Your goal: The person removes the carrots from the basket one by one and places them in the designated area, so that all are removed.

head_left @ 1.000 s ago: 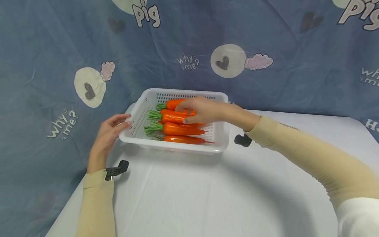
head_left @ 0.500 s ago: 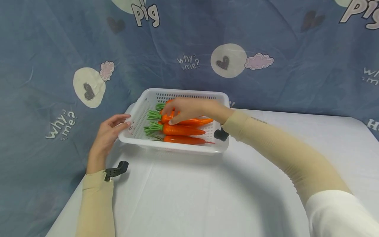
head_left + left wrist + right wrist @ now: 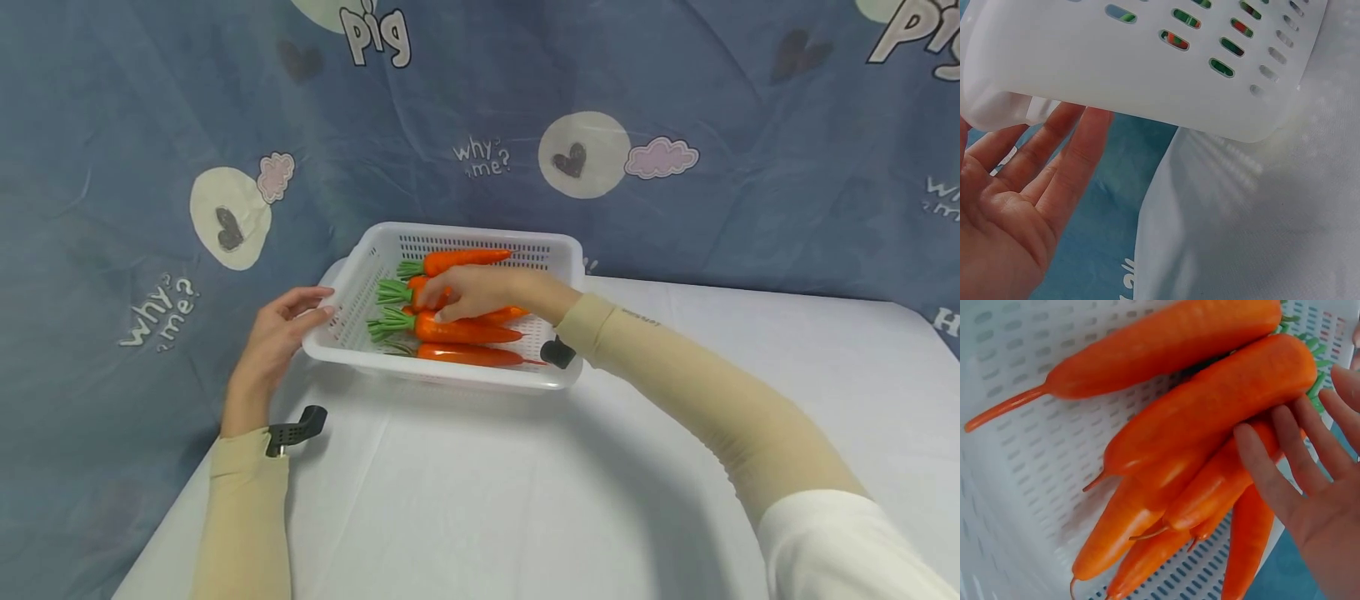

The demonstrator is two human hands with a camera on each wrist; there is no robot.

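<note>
A white plastic basket [image 3: 442,382] holds several orange carrots with green tops. My right hand [image 3: 480,290] reaches in from the right, its fingertips on a middle carrot [image 3: 422,292] near the green end. In the right wrist view my right hand [image 3: 1329,487] has its fingers spread and fairly straight, touching a carrot [image 3: 1216,484] without closing round it. At the basket's left end my left hand [image 3: 273,337] touches the rim with thumb and fingertips. The left wrist view shows my left hand [image 3: 1041,187] with extended fingers at the basket's edge, their tips partly hidden behind it.
The basket stands on a white-covered table [image 3: 465,500]. Behind and left of it hangs a blue printed cloth [image 3: 420,100]. Single carrots lie along the basket's back [image 3: 468,258] and front [image 3: 468,355]. Dark wrist mounts [image 3: 300,427] stick out from both sleeves.
My right hand has moved left toward the green tops, then slightly nearer the front, uncovering the back carrot. My left hand and the basket have stayed in place.
</note>
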